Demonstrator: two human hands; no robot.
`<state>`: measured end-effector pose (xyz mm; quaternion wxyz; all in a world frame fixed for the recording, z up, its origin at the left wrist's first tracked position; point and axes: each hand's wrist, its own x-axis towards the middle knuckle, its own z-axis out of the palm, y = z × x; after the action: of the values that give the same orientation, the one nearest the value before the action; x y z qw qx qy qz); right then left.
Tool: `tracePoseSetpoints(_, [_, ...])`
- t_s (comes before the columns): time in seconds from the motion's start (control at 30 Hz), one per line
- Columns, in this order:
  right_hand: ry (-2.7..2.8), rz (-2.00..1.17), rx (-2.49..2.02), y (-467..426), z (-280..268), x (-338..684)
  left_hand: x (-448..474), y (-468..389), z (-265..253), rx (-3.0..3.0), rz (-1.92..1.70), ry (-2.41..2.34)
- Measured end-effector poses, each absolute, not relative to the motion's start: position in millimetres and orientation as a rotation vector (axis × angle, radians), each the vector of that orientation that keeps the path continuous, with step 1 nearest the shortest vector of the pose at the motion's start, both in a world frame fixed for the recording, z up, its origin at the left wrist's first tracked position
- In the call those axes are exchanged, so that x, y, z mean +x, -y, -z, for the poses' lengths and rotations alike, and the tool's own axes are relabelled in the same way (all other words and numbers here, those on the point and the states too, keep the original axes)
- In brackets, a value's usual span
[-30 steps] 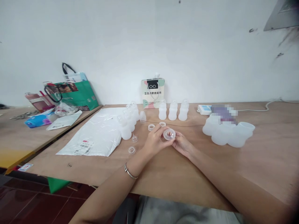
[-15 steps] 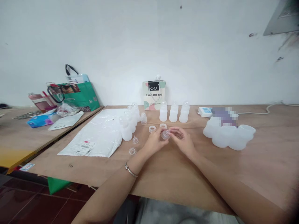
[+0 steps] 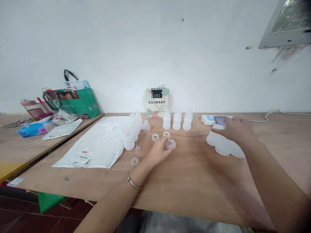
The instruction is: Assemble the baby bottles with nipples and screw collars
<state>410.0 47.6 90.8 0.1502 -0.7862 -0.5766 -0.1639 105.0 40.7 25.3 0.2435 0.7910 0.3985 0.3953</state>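
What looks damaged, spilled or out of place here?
Mainly the wall: a brownish smear under the grey-framed panel at upper right, with dark marks nearby. The three baby bottles near the eyeglasses paper bag stand upright, and no spill shows.

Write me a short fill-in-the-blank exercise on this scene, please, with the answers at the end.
The left hand holds a clear plastic piece, which is to the ____ of the right hand.
The row of bottles partly in front of the paper bag numbers ____.
The drawing on the paper bag shows a pair of ____.
The large, black-handled shopping bag is mainly ____ in colour.
Missing words: left; three; glasses; green.
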Motion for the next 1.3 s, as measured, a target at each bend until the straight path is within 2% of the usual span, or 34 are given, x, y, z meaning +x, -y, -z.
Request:
tracePoseSetpoints(0.13, [1.783, 0.202, -2.41, -58, -89, 416, 104, -43, -24, 2.147, -1.078, -1.11])
tracePoseSetpoints(0.3, [1.778, 0.126, -2.31, -55, -104, 391, 103, -46, -23, 2.101, -1.154, -1.092])
tracePoseSetpoints(0.43, [1.679, -0.058, -1.862, -39, -109, 350, 103, -47, -26, 1.947, -1.271, -1.016])
tracePoseSetpoints(0.6, [1.828, -0.434, -1.259, -40, -61, 295, 102, -51, -30, 1.711, -1.381, -0.913])
tracePoseSetpoints(0.73, [1.946, -0.448, -1.218, -35, -32, 275, 102, -50, -33, 1.668, -1.375, -0.841])
tracePoseSetpoints(1.13, [1.875, -0.324, -1.161, -22, -28, 272, 100, -42, -42, 1.692, -1.186, -0.761])
tracePoseSetpoints(1.3, [1.623, -0.807, -1.029, -18, -34, 264, 97, -39, -47, 1.614, -1.094, -0.595])
